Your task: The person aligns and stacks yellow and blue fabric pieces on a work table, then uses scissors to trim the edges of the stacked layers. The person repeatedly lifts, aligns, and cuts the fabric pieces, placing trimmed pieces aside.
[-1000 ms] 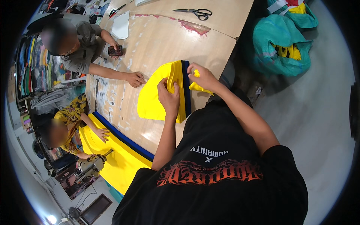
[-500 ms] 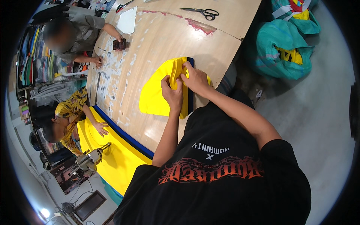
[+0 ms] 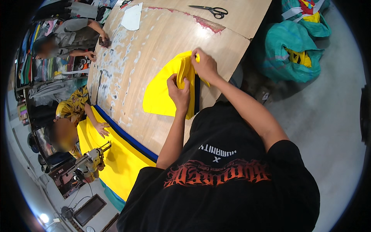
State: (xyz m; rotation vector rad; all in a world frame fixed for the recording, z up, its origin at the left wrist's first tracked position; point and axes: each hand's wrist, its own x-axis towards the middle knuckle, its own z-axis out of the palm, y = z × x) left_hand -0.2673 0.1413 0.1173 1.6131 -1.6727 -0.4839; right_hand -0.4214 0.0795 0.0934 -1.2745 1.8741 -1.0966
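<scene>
A stack of yellow fabric pieces (image 3: 160, 94) lies near the table's edge in front of me, its layers folded up along the right side. A dark navy layer (image 3: 197, 94) shows beside it. My left hand (image 3: 179, 94) is closed on the folded edge of the stack, thumb and fingers on either side of the layers. At the stack's upper right corner my right hand (image 3: 205, 66) is closed, with yellow fabric showing at its fingers and below the palm. Exactly how many layers it grips is hidden.
Black scissors (image 3: 213, 11) and a white paper pattern piece (image 3: 131, 17) lie farther up the table. At left, a co-worker's hand (image 3: 101, 129) rests on a large yellow fabric stack (image 3: 121, 166) beside a cutting machine (image 3: 91, 159). Green sacks (image 3: 290, 36) stand on the right.
My right hand has moved up and its fingers have curled in, while my left stays at the fold. The far co-worker has drawn back with a phone; the cutting machine has shifted slightly.
</scene>
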